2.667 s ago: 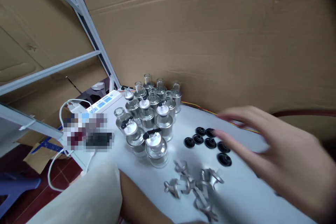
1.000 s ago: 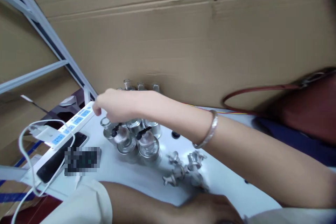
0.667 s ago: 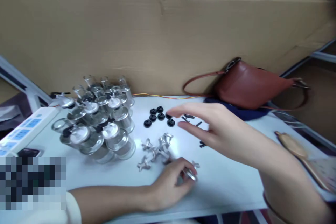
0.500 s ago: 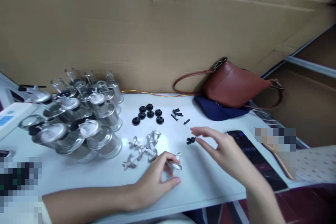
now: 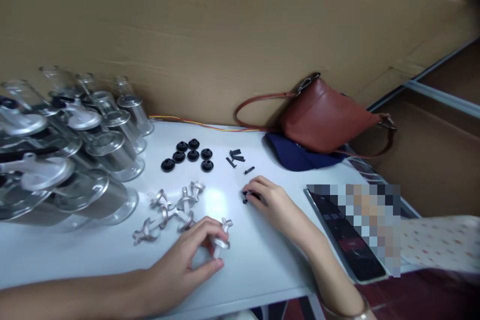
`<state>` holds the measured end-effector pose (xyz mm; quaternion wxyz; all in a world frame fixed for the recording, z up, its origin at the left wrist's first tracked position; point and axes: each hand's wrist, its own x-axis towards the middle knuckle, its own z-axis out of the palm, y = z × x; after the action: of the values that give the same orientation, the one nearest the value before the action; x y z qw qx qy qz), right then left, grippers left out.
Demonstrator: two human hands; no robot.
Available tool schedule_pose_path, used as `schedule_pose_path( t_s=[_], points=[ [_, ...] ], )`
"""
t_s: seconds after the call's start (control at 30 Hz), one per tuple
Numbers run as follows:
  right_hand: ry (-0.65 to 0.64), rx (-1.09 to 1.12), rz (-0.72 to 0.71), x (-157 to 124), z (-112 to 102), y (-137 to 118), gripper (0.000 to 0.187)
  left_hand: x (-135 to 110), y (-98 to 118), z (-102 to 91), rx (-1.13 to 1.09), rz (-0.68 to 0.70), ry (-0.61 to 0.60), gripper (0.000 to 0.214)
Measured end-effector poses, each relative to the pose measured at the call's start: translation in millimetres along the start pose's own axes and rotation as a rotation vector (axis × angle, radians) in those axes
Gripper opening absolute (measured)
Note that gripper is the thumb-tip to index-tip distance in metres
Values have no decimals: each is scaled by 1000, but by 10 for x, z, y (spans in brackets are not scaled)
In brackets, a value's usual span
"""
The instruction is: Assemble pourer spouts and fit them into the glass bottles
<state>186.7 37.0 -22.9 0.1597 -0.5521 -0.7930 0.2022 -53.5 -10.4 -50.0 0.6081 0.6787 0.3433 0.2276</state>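
Head view: the left hand [image 5: 197,255] was half curled, with one silver stopper [image 5: 221,244] held between its fingers and thumb over the bench [image 5: 262,270]. The right hand [image 5: 272,205] was bent downward, thumb and fingers drawn close together at a cluster of small black pieces [image 5: 245,199]; whether any was gripped could not be told. Beside the left hand, further silver stoppers [image 5: 164,216] lay loose in a group. Beyond them lay seven black discs [image 5: 193,155] and, to the right of these, several black strips [image 5: 238,158].

Glass bottles [image 5: 112,152] stood at the left. Fitting appeared partly complete: several bottles carried silver tops [image 5: 48,174], while others at the rear had bare necks [image 5: 122,83]. All loose parts appeared unfitted. The left edge cut off part of the bottle group, overlapping glass prevented a count, and the right fingers covered some small pieces.
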Motion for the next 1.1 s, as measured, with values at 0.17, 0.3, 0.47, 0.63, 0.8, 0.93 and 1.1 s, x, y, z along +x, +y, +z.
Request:
schedule_pose_path(
  t_s=[0.17, 0.3, 0.47, 0.63, 0.8, 0.93, 1.1],
  points=[
    [91, -102, -13, -83, 2, -148, 21, 1, -2, 1, 21, 0, 21, 20],
    [154, -171, 7, 53, -100, -45, 29, -12, -6, 3, 25, 0, 20, 21],
    [110, -252, 52, 416, -222, 293, 34, -12, 3, 9, -26, 32, 20, 22],
    [108, -264, 0, 535, -165, 506, 24, -6, 27, 27, -111, 94, 24, 24],
    [82, -275, -62, 531, -99, 562, 16, -9, 52, 44, -188, 136, 41, 26],
    [108, -306, -52, 541, -75, 588, 11, -15, 61, 46, -134, 187, 38, 21],
    [122, -363, -42, 531, -54, 615, 11, 5, 50, 37, -102, 233, 39, 23]
  ],
)
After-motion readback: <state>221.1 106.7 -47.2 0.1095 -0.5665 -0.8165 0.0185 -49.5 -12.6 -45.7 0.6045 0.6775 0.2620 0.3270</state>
